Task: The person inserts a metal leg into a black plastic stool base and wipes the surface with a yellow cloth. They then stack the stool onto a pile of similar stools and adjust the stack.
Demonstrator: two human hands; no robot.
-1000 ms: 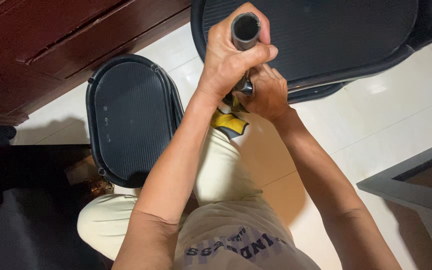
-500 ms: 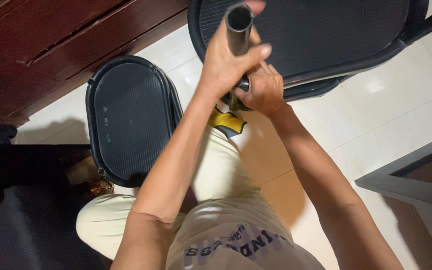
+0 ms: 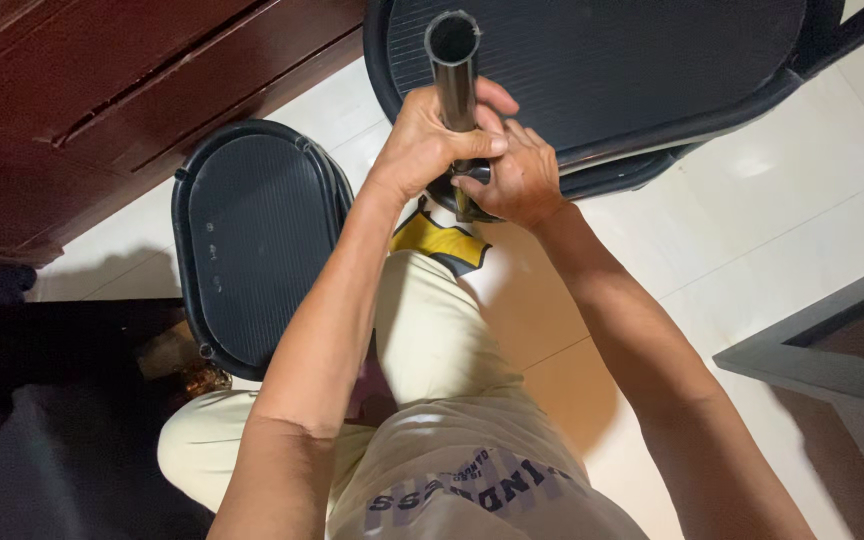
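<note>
Both arms extend forward and converge ahead of the body. The left hand (image 3: 432,140) is closed in a full grip, fingers wrapped round and thumb on top, wrist nearly straight. The right hand (image 3: 517,180) sits just below and beside it, touching it, fingers curled downward; its grip appears closed, though the fingertips are hidden.

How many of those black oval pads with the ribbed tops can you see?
2. One small black ribbed oval pad lies on the floor at left; one large black ribbed oval pad sits at top, behind the hands. Others may be hidden.
</note>
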